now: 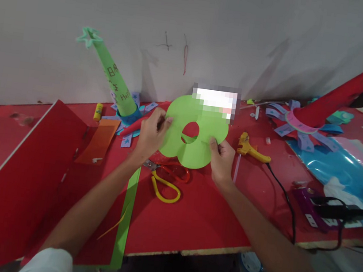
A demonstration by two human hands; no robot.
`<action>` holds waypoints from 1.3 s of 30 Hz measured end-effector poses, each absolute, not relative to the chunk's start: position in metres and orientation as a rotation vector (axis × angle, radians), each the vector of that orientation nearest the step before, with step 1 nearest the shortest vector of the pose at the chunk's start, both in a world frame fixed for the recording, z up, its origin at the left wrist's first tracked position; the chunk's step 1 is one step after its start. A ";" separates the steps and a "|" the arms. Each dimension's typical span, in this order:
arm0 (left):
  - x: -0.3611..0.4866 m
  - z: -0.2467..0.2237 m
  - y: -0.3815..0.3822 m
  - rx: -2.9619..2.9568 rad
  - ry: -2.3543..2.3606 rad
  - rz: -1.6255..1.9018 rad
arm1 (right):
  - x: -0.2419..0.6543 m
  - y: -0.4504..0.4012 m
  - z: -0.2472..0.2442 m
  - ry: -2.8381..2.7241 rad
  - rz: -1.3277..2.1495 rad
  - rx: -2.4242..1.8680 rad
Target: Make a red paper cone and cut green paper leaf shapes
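Observation:
A green paper cutout (208,133) with rounded lobes and a round hole in its middle is held up above the red table. My left hand (151,134) pinches its left edge, thumb on the near face. At the lower right edge, my right hand (221,161) grips it the same way. Below the cutout lies a pair of scissors (164,198) with one yellow and one red handle loop, the blades partly hidden near my left wrist. A green paper strip (124,224) runs along the table beside my left forearm.
A green paper cone (115,78) stands at the back left, near a glue stick (98,111) and orange paper (99,140). A red board (25,178) stands at left. Right are a yellow glue gun (253,151), a purple power strip (314,209) with cables, and a red cone (344,95).

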State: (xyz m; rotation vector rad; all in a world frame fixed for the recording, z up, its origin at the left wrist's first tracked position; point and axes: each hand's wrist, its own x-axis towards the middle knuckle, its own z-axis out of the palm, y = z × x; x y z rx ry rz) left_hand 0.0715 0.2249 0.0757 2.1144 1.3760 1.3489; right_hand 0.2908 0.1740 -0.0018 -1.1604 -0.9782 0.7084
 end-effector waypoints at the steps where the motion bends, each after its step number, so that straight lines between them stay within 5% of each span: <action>1: 0.073 0.077 0.223 2.125 1.306 1.303 | 0.290 0.174 -0.001 -0.990 0.707 -1.164; 7: 0.088 0.075 0.213 2.329 0.773 0.883 | 0.284 0.176 0.002 -1.025 0.842 -1.147; 18: 0.095 0.044 0.219 1.779 1.009 0.824 | 0.277 0.176 -0.003 -0.935 1.044 -1.074; 28: 0.088 0.056 0.225 1.909 0.868 1.042 | 0.281 0.173 0.008 -0.851 1.425 -0.913; 39: 0.092 0.068 0.217 1.622 0.998 1.028 | 0.280 0.176 -0.001 -0.968 1.181 -1.084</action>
